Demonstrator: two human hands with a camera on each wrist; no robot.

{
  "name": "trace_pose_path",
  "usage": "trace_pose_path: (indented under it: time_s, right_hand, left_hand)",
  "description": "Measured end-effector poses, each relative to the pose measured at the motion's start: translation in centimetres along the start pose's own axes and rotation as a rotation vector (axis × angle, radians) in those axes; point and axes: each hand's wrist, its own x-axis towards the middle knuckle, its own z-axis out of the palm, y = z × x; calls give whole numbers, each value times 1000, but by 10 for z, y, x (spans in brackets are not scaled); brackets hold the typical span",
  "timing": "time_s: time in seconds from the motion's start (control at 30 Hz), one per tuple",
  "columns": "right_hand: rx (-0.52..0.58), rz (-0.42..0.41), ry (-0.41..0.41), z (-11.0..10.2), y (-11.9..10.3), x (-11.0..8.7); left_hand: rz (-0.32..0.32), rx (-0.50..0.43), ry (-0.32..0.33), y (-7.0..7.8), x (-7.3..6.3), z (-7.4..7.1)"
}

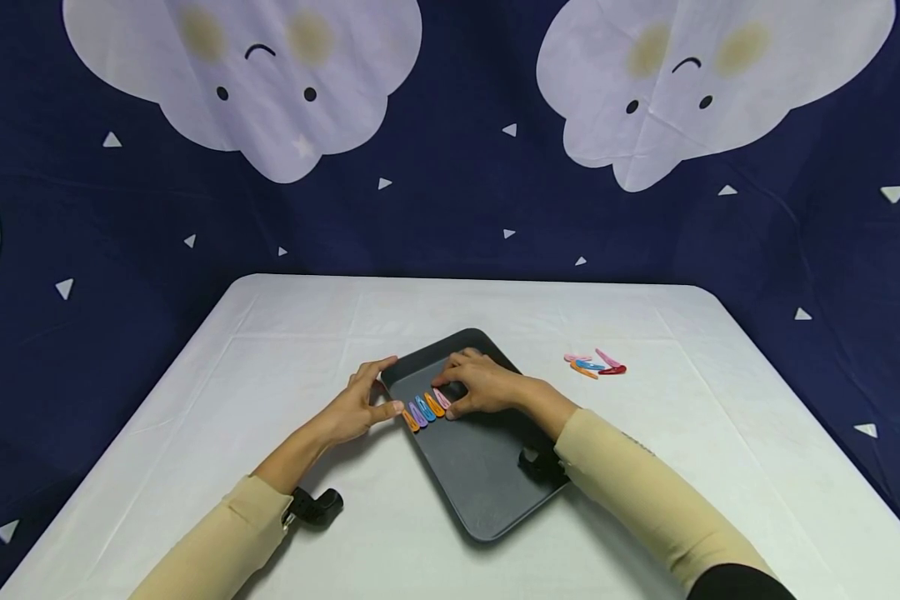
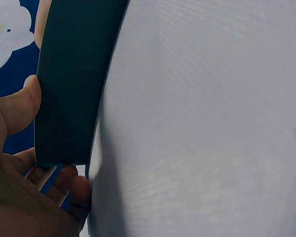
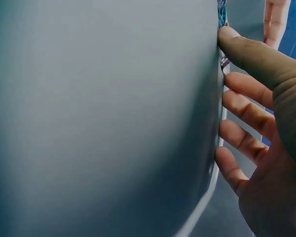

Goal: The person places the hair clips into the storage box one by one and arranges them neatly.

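A dark grey baking tray lies at an angle on the white table. Snap hair clips stand in a row across it: an orange clip by the left wall, then a purple clip, a blue clip, another orange clip and a pink clip. My right hand pinches this pink clip end to end between thumb and index finger, its other fingertips low over the tray floor. My left hand holds the tray's far left corner, thumb on the long side and fingers around the end.
Right of the tray, a loose pile of hair clips in pink, blue, orange and red lies on the white tablecloth. A dark blue curtain with clouds hangs behind the table's far edge. A black wrist camera sticks out from the left sleeve.
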Motion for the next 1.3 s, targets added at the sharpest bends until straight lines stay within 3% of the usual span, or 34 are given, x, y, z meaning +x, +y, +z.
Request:
trace_pose_path:
  time_s: [0.33, 0.7, 1.03, 1.3]
  right_hand:
    - [49, -16, 8, -6, 1, -2]
    - [106, -14, 144, -33, 7, -16]
    - [183, 19, 298, -62, 30, -43]
    - [227, 128, 375, -76, 59, -73]
  left_hand:
    - [5, -4, 2, -2, 0, 0]
    - [-8, 2, 1, -2, 1, 0]
    - [1, 2, -1, -3, 1, 0]
    - [6, 1, 3, -4, 2, 0]
